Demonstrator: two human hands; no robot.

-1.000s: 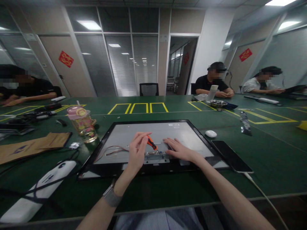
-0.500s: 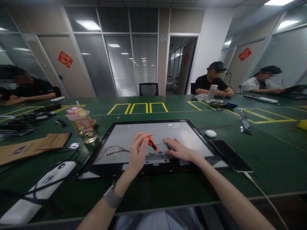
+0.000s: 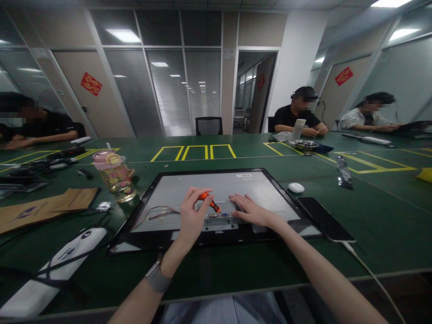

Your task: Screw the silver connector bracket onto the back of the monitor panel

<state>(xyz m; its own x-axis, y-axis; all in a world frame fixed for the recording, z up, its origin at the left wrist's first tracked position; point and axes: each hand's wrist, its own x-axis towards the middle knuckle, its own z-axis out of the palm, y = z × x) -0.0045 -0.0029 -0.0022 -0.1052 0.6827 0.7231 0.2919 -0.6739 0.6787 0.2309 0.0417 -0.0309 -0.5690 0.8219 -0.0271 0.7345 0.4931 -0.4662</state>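
The left hand (image 3: 195, 211) holds one screwdriver (image 3: 215, 206) in a near-closed pinch, its tip down by the ports (image 3: 213, 216) of the one panel (image 3: 270, 193) beneath. Right of this grip, the right hand (image 3: 250, 210) lies flat, palm down; beyond, one white label (image 3: 244, 175) is illegible.

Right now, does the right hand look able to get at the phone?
Probably yes: the right hand lies over the panel, the phone rests beside the panel's right edge, uncovered, and nothing visible stands between them.
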